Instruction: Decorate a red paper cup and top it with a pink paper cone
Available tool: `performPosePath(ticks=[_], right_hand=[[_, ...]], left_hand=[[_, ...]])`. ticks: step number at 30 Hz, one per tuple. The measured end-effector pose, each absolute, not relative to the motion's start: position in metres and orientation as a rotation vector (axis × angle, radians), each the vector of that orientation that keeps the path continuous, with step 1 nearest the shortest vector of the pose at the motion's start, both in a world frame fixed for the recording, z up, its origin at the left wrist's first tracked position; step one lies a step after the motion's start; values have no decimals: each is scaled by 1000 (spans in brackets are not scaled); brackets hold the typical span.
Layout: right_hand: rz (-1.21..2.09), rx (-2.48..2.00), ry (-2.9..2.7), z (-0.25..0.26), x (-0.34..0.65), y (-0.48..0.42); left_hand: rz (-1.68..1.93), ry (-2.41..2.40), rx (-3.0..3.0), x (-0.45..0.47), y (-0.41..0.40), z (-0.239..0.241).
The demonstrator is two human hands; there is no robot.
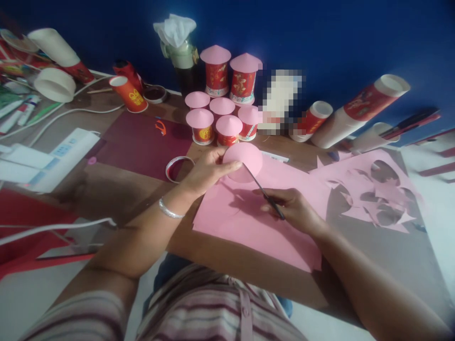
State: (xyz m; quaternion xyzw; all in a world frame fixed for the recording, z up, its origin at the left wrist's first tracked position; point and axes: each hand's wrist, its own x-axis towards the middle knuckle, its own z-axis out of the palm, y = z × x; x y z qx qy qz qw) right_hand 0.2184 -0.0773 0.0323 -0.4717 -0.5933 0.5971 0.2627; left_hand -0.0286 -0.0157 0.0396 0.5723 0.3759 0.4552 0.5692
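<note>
My left hand (208,170) pinches a pink paper circle (245,158) by its left edge and holds it just above the table. My right hand (293,208) grips a pair of dark scissors (263,192) whose blades point up and left into the circle's lower edge. Both hands hover over a stack of pink paper sheets (249,227) lying on the brown table. A silver bangle (169,210) sits on my left wrist.
Several red paper cups with pink cone lids (222,121) stand behind the circle. A tape roll (177,168) lies to the left. Pink cut-out scraps (373,192) lie at right, stacked cups (359,111) behind them. White devices and cables (53,156) fill the left.
</note>
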Motion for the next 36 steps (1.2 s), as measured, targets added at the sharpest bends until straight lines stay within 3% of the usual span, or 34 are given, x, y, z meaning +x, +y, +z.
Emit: performPosePath(ticks=[36], right_hand=[[1568, -1277, -1651, 34, 217, -76]], left_hand=[[1070, 800, 1265, -29, -16, 39]])
